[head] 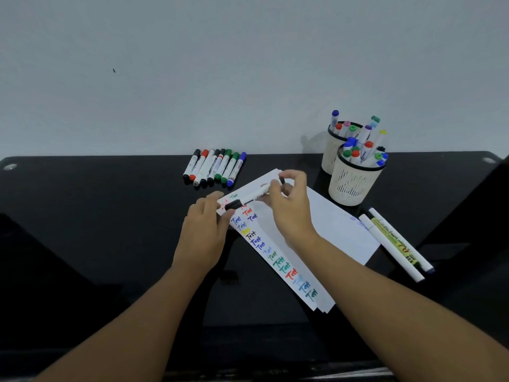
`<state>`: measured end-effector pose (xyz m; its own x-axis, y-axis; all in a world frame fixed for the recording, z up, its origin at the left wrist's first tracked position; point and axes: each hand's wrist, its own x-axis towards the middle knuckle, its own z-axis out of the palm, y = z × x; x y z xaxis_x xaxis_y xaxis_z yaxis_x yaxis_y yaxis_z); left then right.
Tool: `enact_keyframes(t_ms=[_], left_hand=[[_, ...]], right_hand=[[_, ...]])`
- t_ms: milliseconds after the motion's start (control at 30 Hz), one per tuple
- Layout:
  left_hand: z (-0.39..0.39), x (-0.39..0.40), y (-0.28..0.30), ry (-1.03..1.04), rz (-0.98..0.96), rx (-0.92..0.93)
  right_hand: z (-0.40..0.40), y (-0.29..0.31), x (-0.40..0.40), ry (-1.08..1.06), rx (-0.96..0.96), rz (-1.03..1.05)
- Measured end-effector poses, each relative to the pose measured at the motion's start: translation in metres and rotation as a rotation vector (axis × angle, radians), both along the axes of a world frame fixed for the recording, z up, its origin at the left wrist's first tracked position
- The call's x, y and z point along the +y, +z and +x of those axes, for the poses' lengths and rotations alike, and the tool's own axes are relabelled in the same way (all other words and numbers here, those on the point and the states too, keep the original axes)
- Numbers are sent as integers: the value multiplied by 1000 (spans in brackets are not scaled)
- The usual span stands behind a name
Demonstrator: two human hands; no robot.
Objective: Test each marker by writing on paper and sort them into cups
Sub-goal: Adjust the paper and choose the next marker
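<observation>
— What can be read on the paper (325, 216)?

— The word "Test", over and over, in a column down its left edge: green, red, blue, black, teal and pale blue, with one yellow smear partway down. The print on the marker barrels is too small to make out, and so is the lettering on the yellow-labelled pen (396, 241).

— Where is the marker (249, 199) under test?

— Above the top left corner of the paper, lying almost level between both hands. The left hand (205, 230) curls its fingers round the black cap end; the right hand (289, 208) pinches the white barrel's far end between thumb and fingertips. Whether the cap is seated or just pulled free cannot be told.

— And the others?

— A row of markers (214, 168) lies side by side at the desk's back edge, capped black, red, green and blue. Two pale slotted cups (352, 183), one behind the other, stand to the right, both full of markers with caps up. Beside the front cup, right of the paper, lie the yellow-labelled pen and a white one (385, 244).

— The surface?

— A glossy black desk (82, 216) against a plain grey-white wall (192, 64).
</observation>
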<state>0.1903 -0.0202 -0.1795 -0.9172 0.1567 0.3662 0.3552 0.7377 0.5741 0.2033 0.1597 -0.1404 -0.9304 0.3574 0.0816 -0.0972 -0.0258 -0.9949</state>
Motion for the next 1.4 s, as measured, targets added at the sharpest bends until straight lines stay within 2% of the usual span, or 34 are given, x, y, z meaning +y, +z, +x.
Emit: enact_keyframes(t_ms=[67, 133, 200, 300, 367, 433, 500, 733, 833, 1067, 1400], left_hand=[[-1, 0, -3, -31, -57, -4], [-1, 0, -4, -48, -79, -27], [-1, -1, -3, -43, -52, -45], [1, -1, -2, -52, -65, -33], [3, -1, -2, -69, -61, -11], [4, -1, -3, -89, -52, 17], [5, -1, -3, -106, -44, 34], [3, -1, -5, -132, -42, 57], [3, -1, -4, -130, -38, 71], [4, -2, -8, -193, -51, 126], [3, -1, -8, -251, -84, 175]], right_hand=[[4, -4, 5, 23, -44, -80], [4, -8, 10, 40, -86, 10], [1, -16, 17, 33, -92, 404], [-3, -24, 26, 1, 107, 1097], [-6, -19, 25, 170, 207, 1372], [-8, -13, 19, 389, 169, 1506], [-12, -8, 14, 494, 130, 1510], [-15, -6, 16, 541, 56, 1499], [-15, -2, 20, 531, 36, 1538], [-13, -5, 24, 443, 128, 1662], [-12, -5, 29, 384, 126, 1707]])
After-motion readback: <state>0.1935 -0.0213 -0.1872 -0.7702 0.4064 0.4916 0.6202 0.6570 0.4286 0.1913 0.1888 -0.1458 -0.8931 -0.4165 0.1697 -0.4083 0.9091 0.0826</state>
